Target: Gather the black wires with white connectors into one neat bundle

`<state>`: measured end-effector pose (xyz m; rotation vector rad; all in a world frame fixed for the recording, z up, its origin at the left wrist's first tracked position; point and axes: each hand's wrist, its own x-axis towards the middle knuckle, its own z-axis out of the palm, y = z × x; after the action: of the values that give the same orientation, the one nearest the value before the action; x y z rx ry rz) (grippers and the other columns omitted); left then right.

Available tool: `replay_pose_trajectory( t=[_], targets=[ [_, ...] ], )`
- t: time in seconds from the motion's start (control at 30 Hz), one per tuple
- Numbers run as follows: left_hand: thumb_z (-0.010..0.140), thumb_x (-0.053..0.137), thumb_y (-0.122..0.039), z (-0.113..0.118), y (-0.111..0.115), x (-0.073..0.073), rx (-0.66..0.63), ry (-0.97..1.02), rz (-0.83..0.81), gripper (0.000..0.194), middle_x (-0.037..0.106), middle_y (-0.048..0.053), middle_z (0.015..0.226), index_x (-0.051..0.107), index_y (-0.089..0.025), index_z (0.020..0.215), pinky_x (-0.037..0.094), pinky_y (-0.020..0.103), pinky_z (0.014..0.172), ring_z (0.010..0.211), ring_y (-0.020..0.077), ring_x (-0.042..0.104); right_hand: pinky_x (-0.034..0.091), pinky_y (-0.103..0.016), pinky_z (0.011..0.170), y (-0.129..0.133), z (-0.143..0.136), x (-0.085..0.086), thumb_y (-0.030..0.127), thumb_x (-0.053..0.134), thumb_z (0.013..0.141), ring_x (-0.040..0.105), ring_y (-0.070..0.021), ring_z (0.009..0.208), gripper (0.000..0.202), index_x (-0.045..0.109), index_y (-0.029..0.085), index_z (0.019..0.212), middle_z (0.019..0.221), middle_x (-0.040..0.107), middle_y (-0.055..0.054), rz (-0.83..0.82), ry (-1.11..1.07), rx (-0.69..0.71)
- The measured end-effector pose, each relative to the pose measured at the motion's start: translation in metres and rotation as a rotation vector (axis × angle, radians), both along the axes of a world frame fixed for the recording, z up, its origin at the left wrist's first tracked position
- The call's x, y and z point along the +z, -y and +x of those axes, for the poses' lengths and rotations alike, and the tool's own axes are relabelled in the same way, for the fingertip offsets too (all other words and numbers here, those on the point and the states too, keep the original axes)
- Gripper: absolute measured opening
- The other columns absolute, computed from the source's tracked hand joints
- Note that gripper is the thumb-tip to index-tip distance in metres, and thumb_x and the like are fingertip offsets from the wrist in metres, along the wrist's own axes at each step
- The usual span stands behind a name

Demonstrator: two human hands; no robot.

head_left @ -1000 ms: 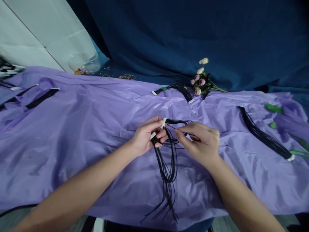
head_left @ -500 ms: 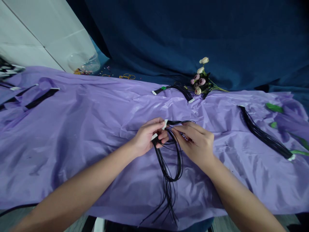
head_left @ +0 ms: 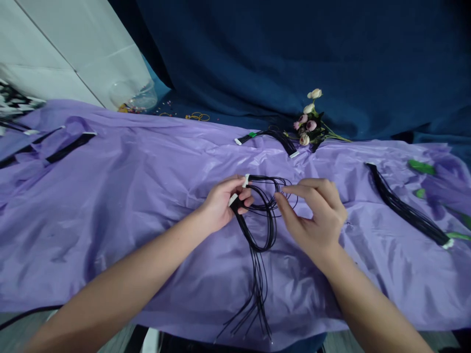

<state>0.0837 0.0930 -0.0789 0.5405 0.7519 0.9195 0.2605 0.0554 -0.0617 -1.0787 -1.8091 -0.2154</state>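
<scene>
My left hand is closed around a wire harness of thin black wires with white connectors. One white connector sticks up at the fingertips, and a second white connector lies against the fingers below it. The wires curve in loops to the right, and several loose ends hang down toward the table's front edge. Just right of these loops is my right hand, open, its thumb and index finger slightly apart beside the wires. Whether a wire touches those fingertips is hard to see.
Purple sheeting covers the table. A black harness lies at right, another harness at the back near artificial flowers. More black harnesses are at left. Behind stand a clear plastic tub and yellow rubber bands.
My right hand has moved right, its fingers opening away from the wires. The wire loops at right now show more fully. My left hand keeps its hold, slightly higher.
</scene>
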Motion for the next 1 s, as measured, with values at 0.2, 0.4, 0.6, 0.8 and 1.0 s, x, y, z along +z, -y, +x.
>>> replay_pose_trajectory(
  t=[0.2,0.4,0.6,0.8,1.0],
  targets=[
    [0.079,0.055,-0.025,0.000,-0.002,0.000,0.072,-0.012,-0.016,0.011,0.038,-0.004,0.051,0.055,-0.014,0.078,0.034,0.017,0.038,0.048,0.0099,0.046,0.039,-0.021,0.050,0.014,-0.010,-0.004,0.016,0.065,0.077,0.047,-0.0075,0.050,0.004,0.063,0.019,0.079,0.061,0.057,0.003,-0.461,-0.098,0.244],
    [0.077,0.057,-0.026,0.002,0.001,0.002,0.129,-0.084,0.017,0.011,0.042,-0.003,0.053,0.053,-0.016,0.077,0.042,0.020,0.045,0.053,0.0120,0.051,0.042,-0.021,0.056,0.017,-0.026,-0.015,0.026,0.063,0.080,0.056,-0.0090,0.057,0.009,0.066,0.018,0.084,0.072,0.066,0.000,-0.723,-0.098,0.315],
    [0.077,0.056,-0.025,0.005,0.003,0.003,0.142,-0.108,0.055,0.010,0.044,-0.003,0.053,0.050,-0.017,0.074,0.047,0.023,0.051,0.058,0.0137,0.054,0.039,-0.021,0.054,0.015,-0.030,-0.017,0.020,0.057,0.082,0.052,-0.0083,0.053,0.009,0.065,0.018,0.078,0.067,0.064,0.001,-0.723,-0.129,0.279],
    [0.075,0.057,-0.023,0.005,0.002,0.003,0.151,-0.105,0.056,0.010,0.044,-0.003,0.053,0.050,-0.017,0.073,0.049,0.024,0.054,0.058,0.0137,0.055,0.034,-0.021,0.047,0.015,-0.030,-0.019,0.023,0.055,0.083,0.045,-0.0076,0.049,0.012,0.058,0.017,0.073,0.059,0.054,0.002,-0.790,-0.237,0.264],
    [0.076,0.056,-0.022,0.005,0.001,0.002,0.157,-0.084,0.059,0.009,0.045,-0.002,0.052,0.051,-0.016,0.071,0.049,0.025,0.056,0.058,0.0142,0.055,0.028,-0.019,0.040,0.010,-0.028,-0.015,0.038,0.061,0.080,0.036,-0.0067,0.042,0.022,0.053,0.018,0.081,0.051,0.043,0.007,-1.109,-0.623,0.415]
  ],
)
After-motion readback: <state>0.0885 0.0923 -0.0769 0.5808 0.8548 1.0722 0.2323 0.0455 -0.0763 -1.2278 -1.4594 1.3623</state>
